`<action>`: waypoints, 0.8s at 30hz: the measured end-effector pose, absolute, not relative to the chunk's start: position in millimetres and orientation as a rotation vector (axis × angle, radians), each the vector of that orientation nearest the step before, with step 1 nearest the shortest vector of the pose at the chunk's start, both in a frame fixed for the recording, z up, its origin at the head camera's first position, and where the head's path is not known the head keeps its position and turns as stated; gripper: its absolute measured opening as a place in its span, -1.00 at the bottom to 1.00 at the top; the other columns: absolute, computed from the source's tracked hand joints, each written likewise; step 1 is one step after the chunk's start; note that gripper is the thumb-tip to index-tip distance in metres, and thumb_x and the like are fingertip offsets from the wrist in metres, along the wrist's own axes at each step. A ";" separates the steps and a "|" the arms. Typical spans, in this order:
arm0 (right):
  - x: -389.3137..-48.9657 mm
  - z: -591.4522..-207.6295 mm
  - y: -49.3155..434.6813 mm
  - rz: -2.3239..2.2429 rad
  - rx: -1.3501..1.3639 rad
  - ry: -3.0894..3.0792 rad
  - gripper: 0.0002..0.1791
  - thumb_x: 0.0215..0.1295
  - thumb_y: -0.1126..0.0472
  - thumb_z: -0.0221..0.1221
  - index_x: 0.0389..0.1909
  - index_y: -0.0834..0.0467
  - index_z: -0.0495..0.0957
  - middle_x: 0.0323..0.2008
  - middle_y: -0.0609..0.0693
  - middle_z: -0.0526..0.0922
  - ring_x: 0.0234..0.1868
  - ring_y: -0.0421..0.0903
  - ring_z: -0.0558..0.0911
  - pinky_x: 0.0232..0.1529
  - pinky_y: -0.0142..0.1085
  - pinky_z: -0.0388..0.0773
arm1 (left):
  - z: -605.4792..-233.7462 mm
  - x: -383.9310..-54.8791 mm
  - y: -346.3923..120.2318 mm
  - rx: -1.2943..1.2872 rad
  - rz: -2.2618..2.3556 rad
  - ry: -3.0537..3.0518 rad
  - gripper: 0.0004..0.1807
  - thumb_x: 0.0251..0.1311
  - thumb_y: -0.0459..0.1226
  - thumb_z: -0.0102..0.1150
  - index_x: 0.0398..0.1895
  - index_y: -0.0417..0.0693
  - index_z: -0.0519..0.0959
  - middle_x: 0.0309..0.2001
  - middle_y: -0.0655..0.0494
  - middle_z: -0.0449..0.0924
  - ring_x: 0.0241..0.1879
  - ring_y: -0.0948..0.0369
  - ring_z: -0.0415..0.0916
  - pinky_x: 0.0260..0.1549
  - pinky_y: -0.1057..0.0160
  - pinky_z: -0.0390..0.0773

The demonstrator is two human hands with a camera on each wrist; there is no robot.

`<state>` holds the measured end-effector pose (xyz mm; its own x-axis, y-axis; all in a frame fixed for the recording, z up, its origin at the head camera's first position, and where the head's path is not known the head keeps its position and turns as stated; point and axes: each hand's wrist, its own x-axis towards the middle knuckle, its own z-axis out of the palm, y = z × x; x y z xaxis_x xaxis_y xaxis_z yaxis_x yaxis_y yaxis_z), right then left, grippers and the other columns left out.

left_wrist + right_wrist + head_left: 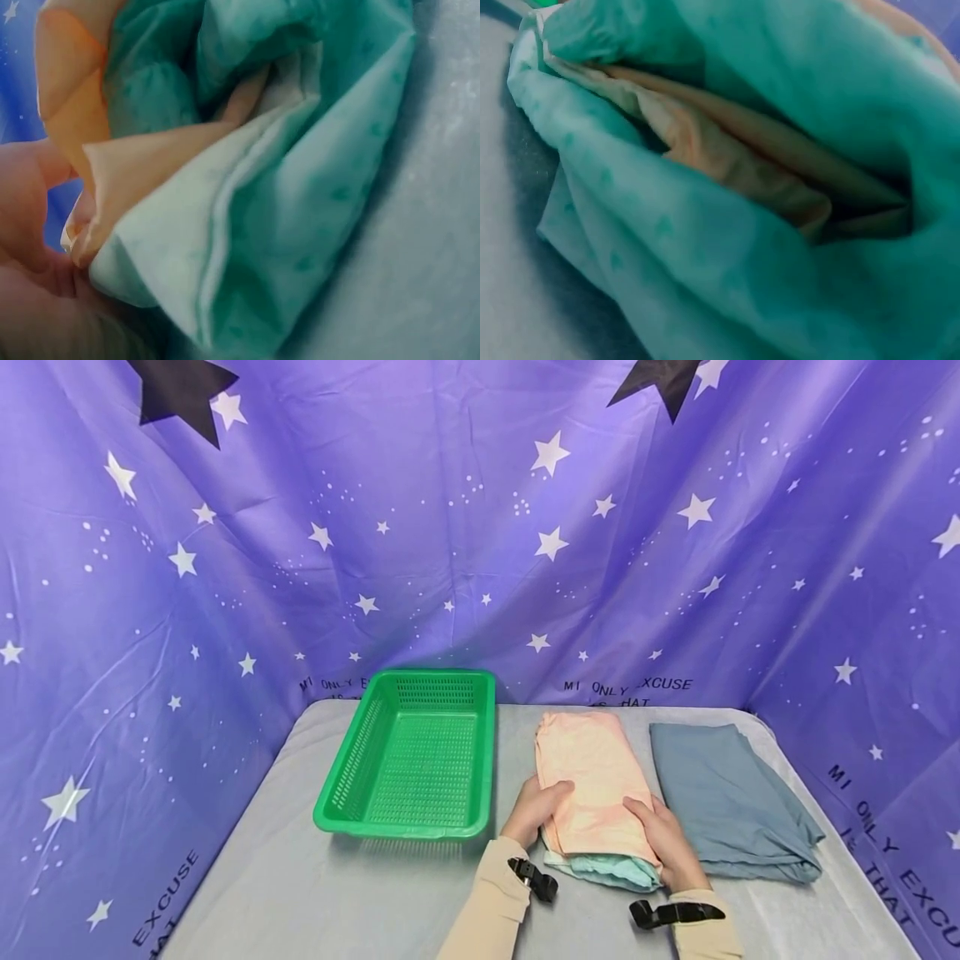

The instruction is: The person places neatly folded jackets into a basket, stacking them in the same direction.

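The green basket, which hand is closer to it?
The left. The left hand is just right of the green basket, gripping the peach cloth's near edge. The right hand is farther off, holding the cloth's opposite edge.

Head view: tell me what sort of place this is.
Probably a makeshift booth, perhaps for folding laundry: star-printed purple curtains hang behind and on both sides of a grey table, and folded peach cloth is in hand.
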<state>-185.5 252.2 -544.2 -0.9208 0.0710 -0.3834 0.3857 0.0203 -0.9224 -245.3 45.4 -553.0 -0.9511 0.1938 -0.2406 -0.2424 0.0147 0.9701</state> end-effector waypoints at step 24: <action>-186.8 -549.9 250.7 -1.854 0.410 2.229 -0.02 0.52 -0.04 0.16 0.67 0.12 -0.25 0.57 0.29 0.16 0.02 -0.45 0.55 -0.05 -0.55 0.56 | -556.2 -241.7 38.8 0.058 1.994 1.947 -0.51 0.20 -0.25 0.42 0.20 -0.07 0.56 -0.06 0.07 0.71 -0.19 0.22 0.71 -0.10 0.26 0.71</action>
